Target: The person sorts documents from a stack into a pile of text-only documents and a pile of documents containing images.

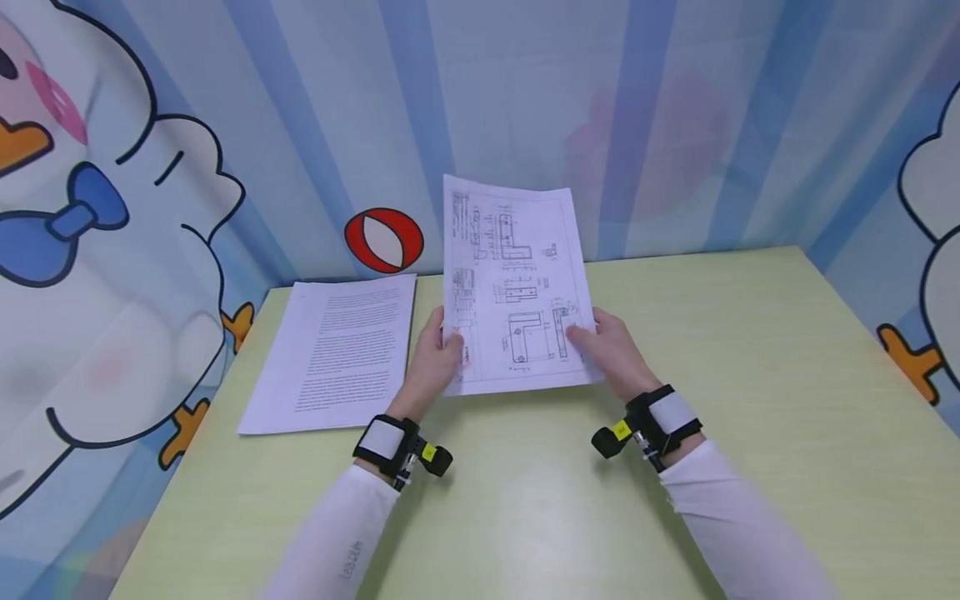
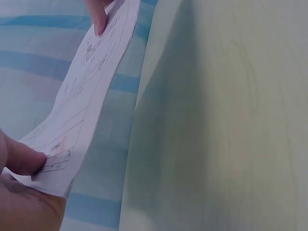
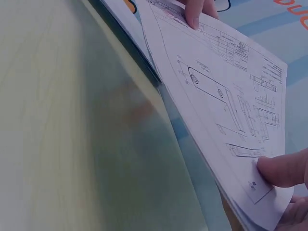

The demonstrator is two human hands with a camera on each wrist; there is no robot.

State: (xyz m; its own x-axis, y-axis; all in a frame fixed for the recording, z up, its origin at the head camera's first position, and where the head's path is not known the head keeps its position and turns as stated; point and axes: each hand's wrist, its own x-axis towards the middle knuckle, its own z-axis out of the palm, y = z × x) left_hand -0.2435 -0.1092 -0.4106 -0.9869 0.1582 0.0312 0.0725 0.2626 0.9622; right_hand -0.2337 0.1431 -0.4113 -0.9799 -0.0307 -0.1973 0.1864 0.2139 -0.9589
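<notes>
A thin sheaf of paper [image 1: 491, 367] printed with technical drawings is held up over the table, tilted so its printed face turns toward me. My left hand [image 1: 431, 367] grips its lower left edge, thumb on the printed side. At the lower right edge my right hand [image 1: 618, 354] pinches it in the same way, thumb on top and fingers behind. Several sheet edges show along the near side of the sheaf [image 3: 192, 130] in the right wrist view. In the left wrist view the paper [image 2: 86, 110] bows slightly between the hands.
A stack of text-printed paper [image 1: 352, 350] lies on the pale green table [image 1: 750, 375], left of my left hand. Behind the table hangs a blue striped curtain [image 1: 510, 100] with cartoon prints. Each wrist wears a strapped camera.
</notes>
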